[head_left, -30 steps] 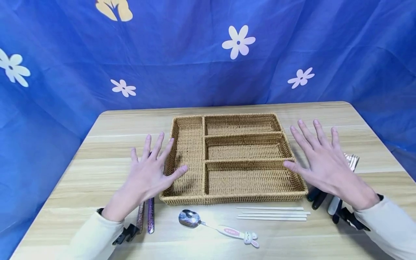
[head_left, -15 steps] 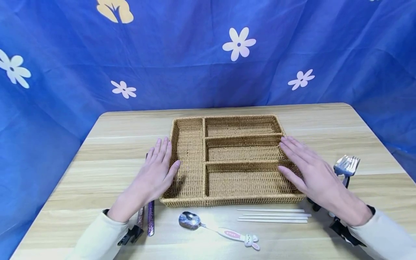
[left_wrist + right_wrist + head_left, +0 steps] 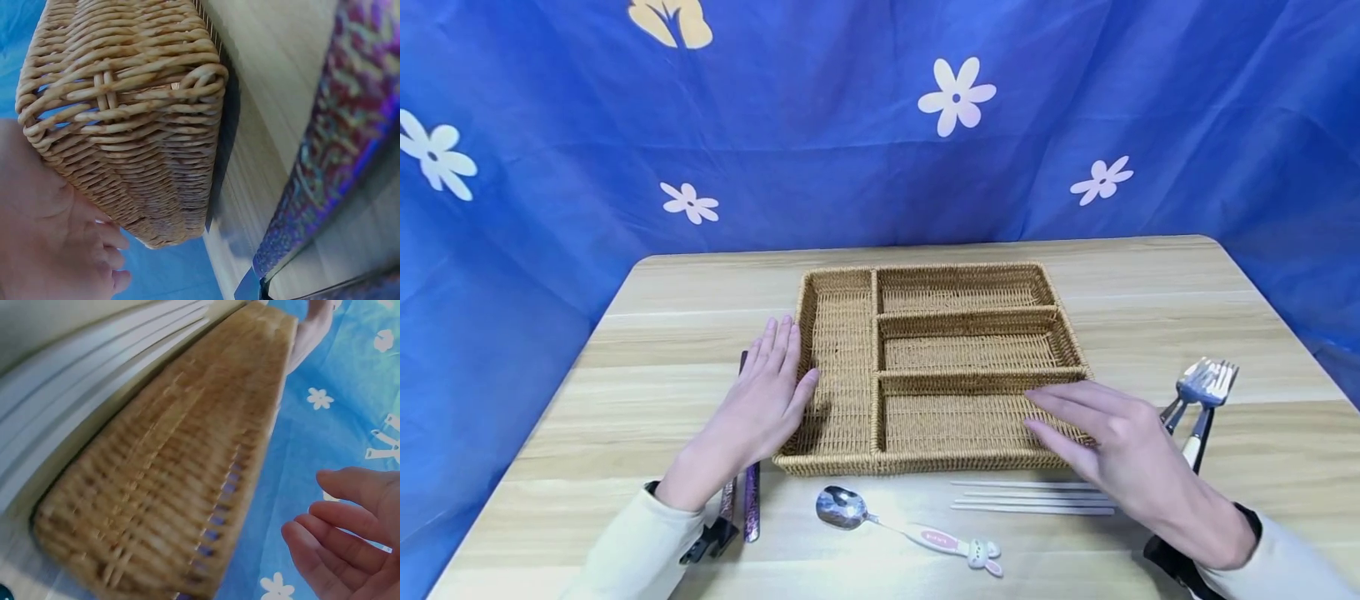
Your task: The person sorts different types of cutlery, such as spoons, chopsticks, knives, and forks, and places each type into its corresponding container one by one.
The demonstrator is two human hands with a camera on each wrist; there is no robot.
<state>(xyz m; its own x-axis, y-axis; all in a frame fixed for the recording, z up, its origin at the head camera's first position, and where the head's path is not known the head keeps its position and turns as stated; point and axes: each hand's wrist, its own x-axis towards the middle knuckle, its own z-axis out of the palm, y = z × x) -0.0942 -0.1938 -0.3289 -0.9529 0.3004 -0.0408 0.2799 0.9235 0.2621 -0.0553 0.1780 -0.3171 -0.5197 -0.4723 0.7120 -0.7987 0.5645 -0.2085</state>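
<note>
Rough wicker tray [image 3: 970,460], glossy metal spoon bowl [image 3: 841,507], smooth wood-grained table [image 3: 685,308], creased cloth backdrop [image 3: 820,187]

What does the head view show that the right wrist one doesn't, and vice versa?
Only the head view shows the spoon, the fork heads, the glittery handles and the inside of the woven basket. Only the right wrist view shows a bar-shaped white print on the blue curtain. Both show that basket's outside, the white sticks, the right hand, part of the left hand and that curtain.
</note>
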